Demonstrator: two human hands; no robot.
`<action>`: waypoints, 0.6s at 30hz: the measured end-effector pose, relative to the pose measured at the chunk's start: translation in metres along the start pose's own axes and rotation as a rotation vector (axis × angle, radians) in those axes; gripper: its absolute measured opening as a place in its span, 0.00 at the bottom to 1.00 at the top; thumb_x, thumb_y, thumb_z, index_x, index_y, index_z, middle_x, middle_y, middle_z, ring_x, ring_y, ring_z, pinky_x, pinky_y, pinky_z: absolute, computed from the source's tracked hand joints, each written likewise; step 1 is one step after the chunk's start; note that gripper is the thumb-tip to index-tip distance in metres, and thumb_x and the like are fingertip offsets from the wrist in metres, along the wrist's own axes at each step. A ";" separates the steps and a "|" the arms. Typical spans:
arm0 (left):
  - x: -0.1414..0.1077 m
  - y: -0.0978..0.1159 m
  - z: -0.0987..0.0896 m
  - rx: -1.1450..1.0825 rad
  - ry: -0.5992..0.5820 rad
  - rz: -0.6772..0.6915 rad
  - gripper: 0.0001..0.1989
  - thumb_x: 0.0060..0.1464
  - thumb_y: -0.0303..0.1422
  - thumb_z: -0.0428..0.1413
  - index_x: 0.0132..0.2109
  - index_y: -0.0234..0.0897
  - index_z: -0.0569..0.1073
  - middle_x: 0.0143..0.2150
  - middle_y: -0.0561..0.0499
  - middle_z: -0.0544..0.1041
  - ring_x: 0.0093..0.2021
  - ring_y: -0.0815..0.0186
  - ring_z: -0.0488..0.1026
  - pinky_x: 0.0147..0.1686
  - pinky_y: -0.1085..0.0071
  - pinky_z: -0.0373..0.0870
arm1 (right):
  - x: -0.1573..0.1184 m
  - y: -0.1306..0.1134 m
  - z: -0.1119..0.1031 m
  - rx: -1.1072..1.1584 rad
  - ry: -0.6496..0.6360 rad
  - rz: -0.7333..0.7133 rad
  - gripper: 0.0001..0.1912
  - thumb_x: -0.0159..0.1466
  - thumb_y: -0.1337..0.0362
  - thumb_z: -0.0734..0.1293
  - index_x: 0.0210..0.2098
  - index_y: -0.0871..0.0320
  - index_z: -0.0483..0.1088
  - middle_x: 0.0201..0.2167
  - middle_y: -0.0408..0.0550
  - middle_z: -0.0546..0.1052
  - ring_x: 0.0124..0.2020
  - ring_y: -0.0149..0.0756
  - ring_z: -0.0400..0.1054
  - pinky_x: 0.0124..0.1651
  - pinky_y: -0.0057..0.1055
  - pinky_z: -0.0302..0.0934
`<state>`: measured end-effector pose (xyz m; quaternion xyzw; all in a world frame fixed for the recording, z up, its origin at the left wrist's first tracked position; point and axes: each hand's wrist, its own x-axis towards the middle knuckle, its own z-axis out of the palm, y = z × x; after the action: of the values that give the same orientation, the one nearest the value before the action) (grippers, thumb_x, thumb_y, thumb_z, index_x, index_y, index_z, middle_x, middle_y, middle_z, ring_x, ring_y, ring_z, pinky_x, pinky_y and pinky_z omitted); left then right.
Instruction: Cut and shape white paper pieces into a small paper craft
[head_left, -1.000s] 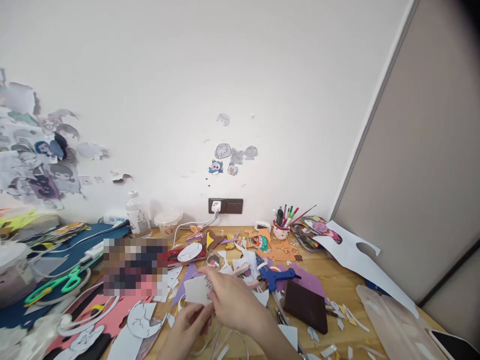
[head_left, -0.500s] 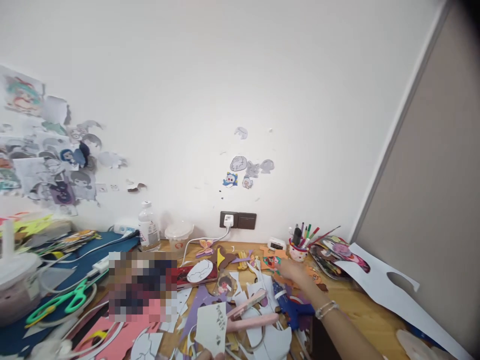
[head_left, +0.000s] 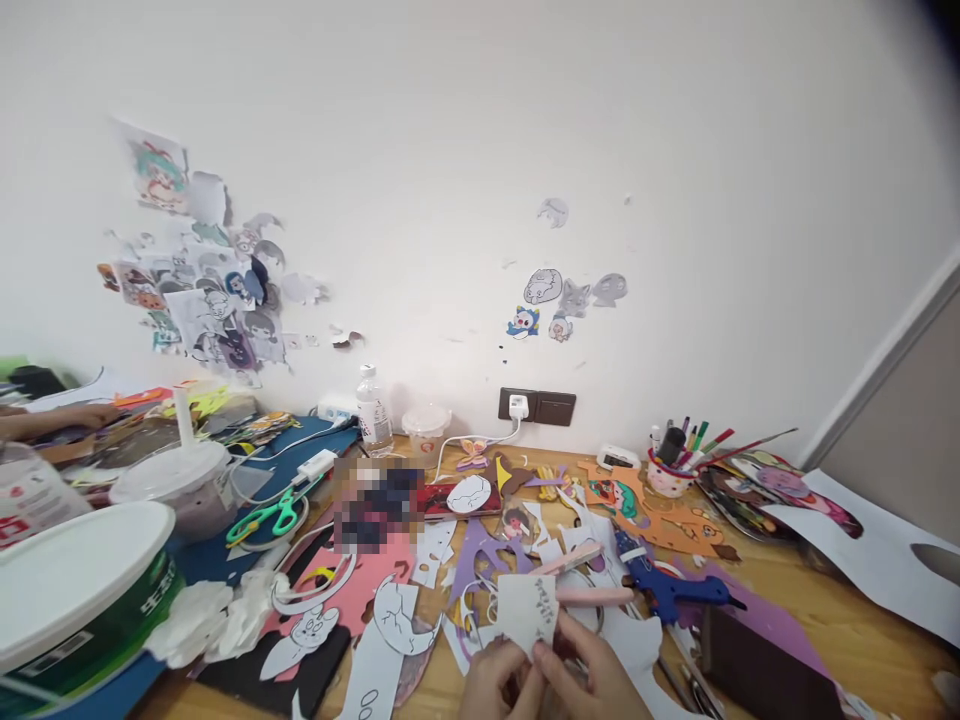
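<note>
With my left hand (head_left: 499,685) and right hand (head_left: 592,680) both pinching the small white paper cutout (head_left: 527,610) upright at the desk's (head_left: 825,620) near edge, I judge I'm positioning it, so steady fingertip alignment comes next.

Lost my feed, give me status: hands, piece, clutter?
Left hand and right hand pinch white paper cutout. Pink scissors, blue glue gun just beyond.

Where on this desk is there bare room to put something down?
Bare wood shows on the desk's right, between the blue glue gun, the dark brown block and the big white cut sheet. Everywhere from the green scissors to both hands with the white card is crowded with cutouts.
</note>
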<state>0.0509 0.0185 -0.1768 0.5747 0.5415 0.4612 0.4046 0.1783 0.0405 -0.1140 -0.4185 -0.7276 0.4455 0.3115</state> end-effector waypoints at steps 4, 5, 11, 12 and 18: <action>0.000 0.010 -0.005 0.045 -0.093 0.053 0.20 0.53 0.45 0.48 0.21 0.35 0.65 0.17 0.56 0.58 0.20 0.71 0.54 0.21 0.75 0.50 | -0.015 0.028 0.010 0.053 0.220 0.038 0.21 0.60 0.48 0.60 0.40 0.57 0.71 0.34 0.53 0.77 0.35 0.44 0.71 0.40 0.34 0.66; 0.000 0.012 -0.005 0.050 -0.103 0.059 0.18 0.52 0.43 0.49 0.22 0.35 0.66 0.17 0.56 0.58 0.19 0.72 0.54 0.21 0.75 0.51 | -0.018 0.034 0.011 0.042 0.278 0.053 0.21 0.60 0.47 0.59 0.40 0.57 0.71 0.33 0.54 0.77 0.35 0.44 0.71 0.39 0.34 0.66; -0.005 0.017 -0.009 0.062 -0.098 0.069 0.15 0.55 0.38 0.48 0.26 0.33 0.69 0.18 0.56 0.60 0.20 0.72 0.57 0.22 0.75 0.52 | -0.035 0.047 0.016 -0.062 0.336 0.025 0.16 0.62 0.52 0.58 0.37 0.58 0.69 0.32 0.53 0.76 0.34 0.43 0.71 0.37 0.32 0.66; -0.006 0.018 -0.010 0.065 -0.088 0.067 0.14 0.55 0.38 0.48 0.27 0.33 0.69 0.19 0.55 0.62 0.21 0.71 0.58 0.23 0.75 0.53 | -0.036 0.045 0.015 -0.077 0.318 0.007 0.15 0.63 0.54 0.58 0.38 0.58 0.68 0.33 0.53 0.76 0.35 0.42 0.70 0.37 0.32 0.65; -0.009 0.025 -0.015 0.100 -0.041 0.061 0.13 0.57 0.37 0.47 0.30 0.34 0.68 0.22 0.54 0.64 0.24 0.70 0.60 0.25 0.75 0.56 | -0.036 0.034 0.009 -0.286 0.345 -0.284 0.09 0.63 0.66 0.56 0.29 0.58 0.64 0.26 0.46 0.69 0.29 0.35 0.65 0.30 0.29 0.59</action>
<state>0.0424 0.0064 -0.1498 0.6196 0.5379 0.4339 0.3721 0.1986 0.0134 -0.1518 -0.4219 -0.7707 0.2119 0.4280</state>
